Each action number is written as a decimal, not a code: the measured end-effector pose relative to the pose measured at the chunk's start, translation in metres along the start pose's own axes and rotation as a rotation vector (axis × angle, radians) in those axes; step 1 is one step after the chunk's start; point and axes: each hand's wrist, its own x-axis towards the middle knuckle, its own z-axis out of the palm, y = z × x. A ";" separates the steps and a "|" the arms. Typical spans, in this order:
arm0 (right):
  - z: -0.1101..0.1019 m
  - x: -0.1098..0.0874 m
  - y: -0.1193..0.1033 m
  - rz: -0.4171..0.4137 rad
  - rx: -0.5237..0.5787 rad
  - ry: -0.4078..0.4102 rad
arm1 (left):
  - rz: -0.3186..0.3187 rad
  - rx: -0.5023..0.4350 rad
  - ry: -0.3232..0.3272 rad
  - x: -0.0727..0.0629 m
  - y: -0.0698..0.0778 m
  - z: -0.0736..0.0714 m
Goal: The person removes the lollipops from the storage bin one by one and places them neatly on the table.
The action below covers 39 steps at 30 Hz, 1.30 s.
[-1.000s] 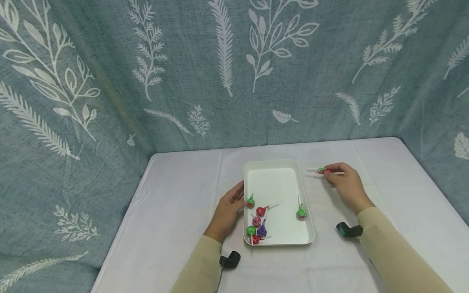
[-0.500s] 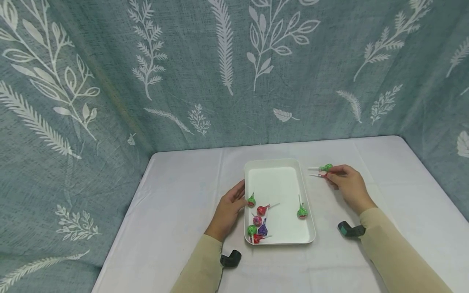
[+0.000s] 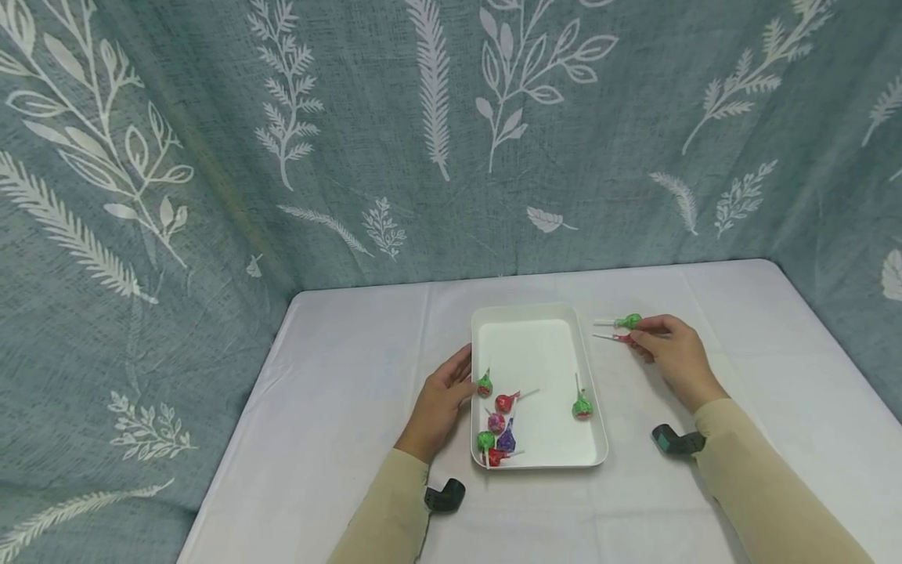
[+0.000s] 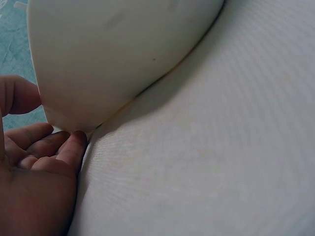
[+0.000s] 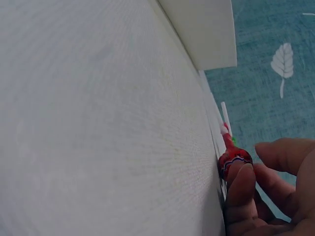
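Note:
A white rectangular tray (image 3: 532,348) lies on the table, with my left hand (image 3: 440,403) gripping its left side. In the left wrist view the thumb (image 4: 24,96) is at the rim, and the fingers bear on the lower outside. Right of the tray, my right hand (image 3: 672,352) pinches a red lollipop (image 5: 231,160) low at the tabletop, its stick pointing left. The thumb covers most of its head in the head view. Just beyond it, a green lollipop (image 3: 629,322) lies roughly parallel, its stick also leftward.
Several lollipops, including a purple one (image 3: 506,440) and a pink one (image 3: 496,423), cluster at the tray's lower left. Another green lollipop (image 3: 582,407) is by its right wall. A white cloth covers the table (image 3: 338,407); a patterned curtain (image 3: 423,219) hangs behind.
The green lollipop has left the right fingers and lies beside the red one. The right hand has shifted slightly nearer the red lollipop's side. The left hand stays at the tray.

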 end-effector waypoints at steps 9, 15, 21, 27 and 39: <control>-0.002 -0.002 -0.003 0.007 0.017 0.007 | 0.018 -0.009 -0.006 0.002 -0.003 -0.001; -0.005 -0.004 -0.007 0.001 0.004 -0.003 | 0.017 -0.013 -0.005 0.003 -0.003 -0.002; -0.005 -0.006 -0.016 -0.069 -0.009 -0.005 | 0.018 -0.020 -0.005 0.003 -0.003 -0.002; 0.001 -0.012 -0.033 -0.127 0.017 -0.023 | 0.014 -0.019 -0.005 0.003 -0.003 -0.002; 0.023 -0.027 -0.069 -0.214 0.034 -0.114 | 0.024 -0.028 -0.017 0.003 -0.001 -0.001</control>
